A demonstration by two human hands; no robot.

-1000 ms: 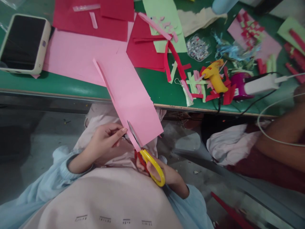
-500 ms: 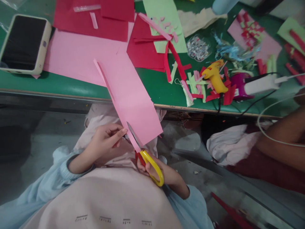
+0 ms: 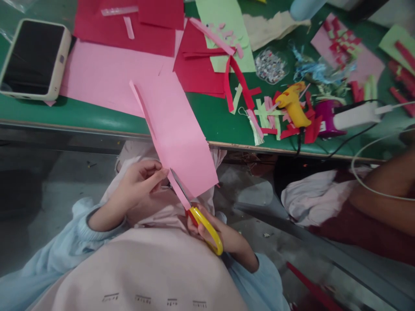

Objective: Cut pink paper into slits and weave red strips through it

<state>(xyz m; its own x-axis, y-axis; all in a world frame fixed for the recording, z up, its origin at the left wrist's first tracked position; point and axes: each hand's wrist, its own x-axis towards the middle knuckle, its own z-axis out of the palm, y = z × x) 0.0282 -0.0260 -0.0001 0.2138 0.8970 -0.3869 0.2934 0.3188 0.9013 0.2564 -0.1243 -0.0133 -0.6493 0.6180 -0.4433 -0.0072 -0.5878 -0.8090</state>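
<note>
A long piece of pink paper (image 3: 184, 147) slopes from the table edge down over my lap. My left hand (image 3: 139, 185) pinches its left edge between thumb and fingers, beside a narrow strip partly cut from the sheet. Yellow and red scissors (image 3: 207, 229) are in my right hand (image 3: 201, 222), fingers through the handles. Their blades point up and to the left, along the cut between the strip and the wider sheet. The lower blade is partly hidden by the paper.
On the green table (image 3: 106, 116) lie a phone (image 3: 32, 58), red sheets (image 3: 129, 34), a larger pink sheet (image 3: 103, 77), a dish of small beads (image 3: 270, 65), a yellow glue gun (image 3: 295, 106) and scattered paper strips. Another person's arm (image 3: 385, 185) is at the right.
My left hand has shifted slightly left and up along the paper's edge. The scissor blades sit a little farther left, and the paper's lower end has swung slightly left.
</note>
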